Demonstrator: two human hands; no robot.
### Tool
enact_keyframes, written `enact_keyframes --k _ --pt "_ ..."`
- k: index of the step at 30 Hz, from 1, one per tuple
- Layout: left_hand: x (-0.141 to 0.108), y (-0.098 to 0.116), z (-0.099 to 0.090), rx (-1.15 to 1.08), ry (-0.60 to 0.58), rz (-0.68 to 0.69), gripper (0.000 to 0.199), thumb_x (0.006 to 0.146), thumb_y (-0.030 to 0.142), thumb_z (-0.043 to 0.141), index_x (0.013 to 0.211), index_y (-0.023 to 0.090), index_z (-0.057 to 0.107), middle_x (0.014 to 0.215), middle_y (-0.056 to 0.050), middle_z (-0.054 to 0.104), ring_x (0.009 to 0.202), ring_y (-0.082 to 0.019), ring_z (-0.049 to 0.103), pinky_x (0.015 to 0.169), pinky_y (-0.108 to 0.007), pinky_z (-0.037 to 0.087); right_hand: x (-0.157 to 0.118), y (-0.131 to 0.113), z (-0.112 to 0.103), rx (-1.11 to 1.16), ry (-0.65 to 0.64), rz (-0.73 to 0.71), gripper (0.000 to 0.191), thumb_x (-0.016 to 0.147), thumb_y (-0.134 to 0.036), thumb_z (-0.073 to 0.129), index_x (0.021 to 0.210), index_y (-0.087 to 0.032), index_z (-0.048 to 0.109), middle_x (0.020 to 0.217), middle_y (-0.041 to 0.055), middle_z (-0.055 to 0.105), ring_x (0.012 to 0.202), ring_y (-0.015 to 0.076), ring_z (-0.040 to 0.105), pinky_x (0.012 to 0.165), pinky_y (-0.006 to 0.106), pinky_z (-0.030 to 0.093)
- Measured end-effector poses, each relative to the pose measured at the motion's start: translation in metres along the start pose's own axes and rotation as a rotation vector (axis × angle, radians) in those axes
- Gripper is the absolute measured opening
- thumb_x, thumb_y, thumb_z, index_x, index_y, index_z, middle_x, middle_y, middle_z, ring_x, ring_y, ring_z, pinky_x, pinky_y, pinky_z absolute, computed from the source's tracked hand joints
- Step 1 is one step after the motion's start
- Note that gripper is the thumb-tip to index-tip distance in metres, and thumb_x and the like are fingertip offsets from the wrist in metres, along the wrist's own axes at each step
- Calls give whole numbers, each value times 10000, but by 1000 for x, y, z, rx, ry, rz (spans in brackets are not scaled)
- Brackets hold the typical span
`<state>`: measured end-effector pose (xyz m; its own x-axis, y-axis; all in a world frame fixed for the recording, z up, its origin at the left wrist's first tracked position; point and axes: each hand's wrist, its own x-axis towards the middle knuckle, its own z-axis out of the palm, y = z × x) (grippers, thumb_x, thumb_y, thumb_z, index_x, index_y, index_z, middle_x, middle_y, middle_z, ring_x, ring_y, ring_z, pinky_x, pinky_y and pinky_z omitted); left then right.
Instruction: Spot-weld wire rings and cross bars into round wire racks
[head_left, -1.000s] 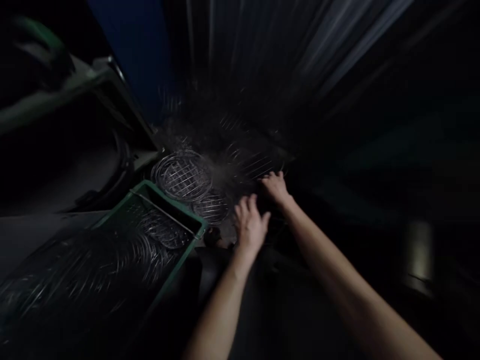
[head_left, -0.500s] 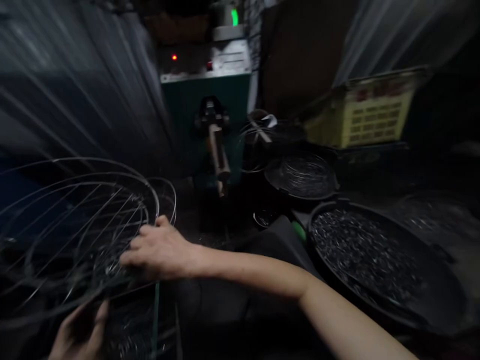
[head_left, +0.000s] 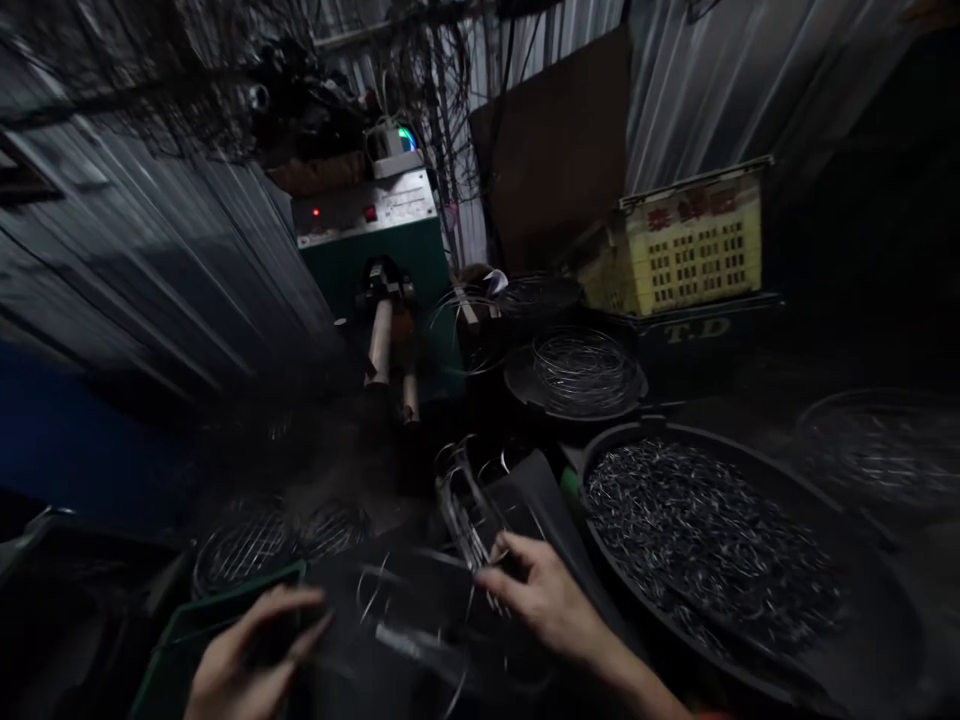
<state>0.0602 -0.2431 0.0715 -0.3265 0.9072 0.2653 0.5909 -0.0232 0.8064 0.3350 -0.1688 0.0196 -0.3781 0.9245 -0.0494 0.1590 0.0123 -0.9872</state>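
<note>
Low in the centre, my right hand (head_left: 551, 595) pinches thin, bent metal wires (head_left: 461, 500) between thumb and fingers. They rise to the upper left from the fingertips, and their exact shape is blurred. My left hand (head_left: 255, 645) is open at the lower left, thumb and fingers apart with nothing visible between them. Between the hands, more thin wire and a pale, shiny strip (head_left: 420, 645) show over dark cloth, too smeared to name. Round wire grids (head_left: 247, 545) lie beyond my left hand, near a green crate (head_left: 169, 640).
A wide black basin (head_left: 622, 440) of small metal pieces stands at the right. Behind it are a pan of coiled wire (head_left: 585, 370) and a yellow crate (head_left: 697, 250). Ahead, a green machine (head_left: 427, 250) has a rod (head_left: 381, 340) jutting towards me.
My right hand has moved from the large wire hoops at the left to the centre, where it now holds bent wires. The hoops no longer show beside it. The view has shifted.
</note>
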Motion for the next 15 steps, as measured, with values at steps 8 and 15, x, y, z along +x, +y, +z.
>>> enact_keyframes --k 8,15 --pt "107 119 139 104 -330 536 199 758 323 620 904 187 629 595 57 480 510 -51 433 501 -152 361 -12 -8 -107 -287 848 -133 298 765 -488 588 820 -195 574 726 19 633 633 152 563 627 263 432" --pt "85 113 236 108 -955 438 213 752 326 589 911 188 623 647 36 541 589 -106 491 548 -196 388 -40 63 -182 -1139 635 -9 242 869 -401 493 819 -190 600 713 48 655 653 175 557 670 279 377"
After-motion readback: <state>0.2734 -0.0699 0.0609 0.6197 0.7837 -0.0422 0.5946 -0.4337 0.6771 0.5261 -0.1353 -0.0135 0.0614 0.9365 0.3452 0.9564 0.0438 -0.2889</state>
